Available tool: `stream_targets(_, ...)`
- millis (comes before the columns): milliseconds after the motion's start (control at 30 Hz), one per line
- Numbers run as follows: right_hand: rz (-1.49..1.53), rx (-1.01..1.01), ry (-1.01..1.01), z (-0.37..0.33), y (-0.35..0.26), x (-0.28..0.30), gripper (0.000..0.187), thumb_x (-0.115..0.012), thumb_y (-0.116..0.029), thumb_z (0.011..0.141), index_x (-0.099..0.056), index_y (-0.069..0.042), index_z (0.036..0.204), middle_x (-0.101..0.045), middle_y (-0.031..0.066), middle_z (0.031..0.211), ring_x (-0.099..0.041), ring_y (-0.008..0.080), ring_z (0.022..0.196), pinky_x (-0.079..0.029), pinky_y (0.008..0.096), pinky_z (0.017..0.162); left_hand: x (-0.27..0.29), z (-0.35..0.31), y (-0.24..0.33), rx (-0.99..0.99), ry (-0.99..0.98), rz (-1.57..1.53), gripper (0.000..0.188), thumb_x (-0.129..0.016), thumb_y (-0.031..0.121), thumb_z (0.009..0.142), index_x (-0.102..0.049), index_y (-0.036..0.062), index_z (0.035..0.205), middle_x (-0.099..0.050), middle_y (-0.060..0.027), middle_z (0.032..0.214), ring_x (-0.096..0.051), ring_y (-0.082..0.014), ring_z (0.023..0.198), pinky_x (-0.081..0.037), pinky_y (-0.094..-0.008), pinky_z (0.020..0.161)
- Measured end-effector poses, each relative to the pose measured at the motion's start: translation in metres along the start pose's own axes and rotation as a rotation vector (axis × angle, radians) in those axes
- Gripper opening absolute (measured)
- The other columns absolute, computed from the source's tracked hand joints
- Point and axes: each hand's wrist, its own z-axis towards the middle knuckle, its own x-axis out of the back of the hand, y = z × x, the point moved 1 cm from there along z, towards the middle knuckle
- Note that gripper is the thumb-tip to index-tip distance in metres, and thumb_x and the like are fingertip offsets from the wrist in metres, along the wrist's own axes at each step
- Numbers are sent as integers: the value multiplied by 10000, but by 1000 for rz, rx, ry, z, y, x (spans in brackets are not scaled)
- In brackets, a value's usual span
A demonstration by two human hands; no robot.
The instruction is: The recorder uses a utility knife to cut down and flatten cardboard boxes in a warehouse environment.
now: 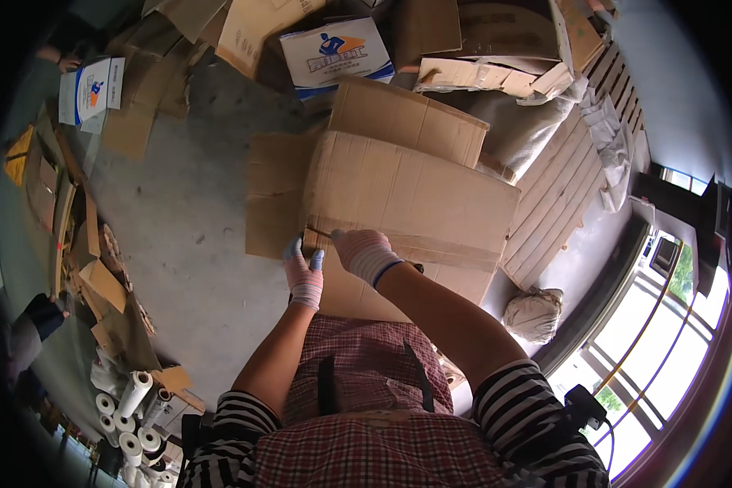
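In front of me lies a large brown cardboard box (415, 191), with a strip of tape along its near side. My right hand (364, 250), in a striped knit glove, is closed at the box's near left corner. From its fingers a thin, dark, stick-like thing (320, 233) points left along the cardboard; its kind is unclear. My left hand (304, 275), gloved too, is at the same corner with thumb and fingers apart, touching or almost touching the box's edge. Another cardboard flap or sheet (272, 195) sticks out to the left of the box.
Behind stands another brown box (415, 122), and beyond it a white printed carton (337, 57). Wooden slats (549, 195) and a wrapped bundle (534, 315) are on the right. Flattened cardboard (102, 285) and white rolls (136, 394) line the left. People show at the left rim.
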Motion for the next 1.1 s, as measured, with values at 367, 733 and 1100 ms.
stream_targets(367,-54,-20,-10,16,-15,-11,248,-528,-123,906,-579,-25,1128,-690,203,1029,-681,370,970,-562,484,725,6,5,-4,-23,-27,27,591,-694,199,854,-428,6,1344,-473,-202,1327,-449,-379,1208,-368,-440,1049)
stream_targets(733,-95,-111,-28,1,47,-16,251,-490,-152,941,-598,-15,1123,-696,183,1036,-693,375,916,-559,469,740,-2,6,-10,-43,-1,-27,568,-715,193,824,-456,7,1294,-522,-208,1225,-491,-401,1124,-409,-459,984)
stream_targets(1100,-201,-201,-98,-78,199,-62,312,-395,-185,963,-536,-29,1194,-682,220,1014,-677,359,957,-537,500,776,-6,5,-10,-86,24,-5,597,-716,207,826,-436,17,1318,-505,-211,1245,-476,-398,1146,-396,-457,999)
